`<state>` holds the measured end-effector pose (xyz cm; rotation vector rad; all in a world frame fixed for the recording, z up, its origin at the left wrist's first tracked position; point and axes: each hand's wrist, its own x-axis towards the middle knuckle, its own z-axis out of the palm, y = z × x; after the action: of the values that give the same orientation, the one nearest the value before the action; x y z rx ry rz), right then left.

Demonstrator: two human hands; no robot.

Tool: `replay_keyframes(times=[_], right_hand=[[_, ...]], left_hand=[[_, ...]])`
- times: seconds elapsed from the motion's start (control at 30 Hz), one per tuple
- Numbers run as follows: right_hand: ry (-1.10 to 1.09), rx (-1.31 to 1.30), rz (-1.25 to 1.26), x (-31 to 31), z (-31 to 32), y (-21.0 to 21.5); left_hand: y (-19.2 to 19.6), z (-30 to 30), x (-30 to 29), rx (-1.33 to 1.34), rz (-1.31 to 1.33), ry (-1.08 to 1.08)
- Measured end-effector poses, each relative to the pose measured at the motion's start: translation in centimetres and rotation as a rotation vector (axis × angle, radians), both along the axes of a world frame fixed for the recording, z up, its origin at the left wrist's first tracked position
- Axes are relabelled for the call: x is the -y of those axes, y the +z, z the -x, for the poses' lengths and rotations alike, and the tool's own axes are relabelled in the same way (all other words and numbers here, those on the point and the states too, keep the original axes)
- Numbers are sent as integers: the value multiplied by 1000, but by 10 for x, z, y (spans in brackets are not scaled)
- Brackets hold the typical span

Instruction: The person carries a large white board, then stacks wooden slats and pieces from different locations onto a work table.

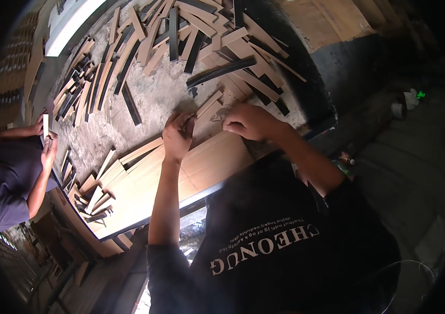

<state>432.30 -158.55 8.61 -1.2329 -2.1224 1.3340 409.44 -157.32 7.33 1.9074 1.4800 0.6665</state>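
My left hand is over the worktable with its fingers curled. Its fingertips meet the near end of a short pale wooden strip, beside a second strip; whether they grip one is hidden. To its right my right hand is closed, fingers bent inward, and I cannot make out anything in them. Below both hands, flat pale wooden boards lie side by side along the table's near edge. A long dark-edged strip lies just beyond my hands.
A large loose pile of wooden strips covers the far side of the table. More short pieces lie at the near left corner. At the left, a co-worker holds a light strip in both hands.
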Motion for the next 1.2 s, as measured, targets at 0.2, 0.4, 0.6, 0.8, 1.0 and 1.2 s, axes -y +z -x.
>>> replay_keyframes(times=[0.2, 0.4, 0.6, 0.8, 1.0, 1.2], right_hand=[[-345, -128, -64, 30, -9, -4], [-412, 87, -313, 18, 9, -3], [-264, -111, -230, 34, 2, -17], [-414, -131, -343, 40, 1, -9], [-322, -95, -415, 29, 11, -28], [-297, -197, -335, 24, 6, -25]], left_hand=[[9, -16, 20, 7, 12, -45], [-3, -14, 13, 12, -50, 188], [0, -14, 20, -10, -83, 112], [19, -22, 54, -242, -92, -102], [31, -11, 53, -242, -181, -208], [27, 10, 49, -177, -68, -183]])
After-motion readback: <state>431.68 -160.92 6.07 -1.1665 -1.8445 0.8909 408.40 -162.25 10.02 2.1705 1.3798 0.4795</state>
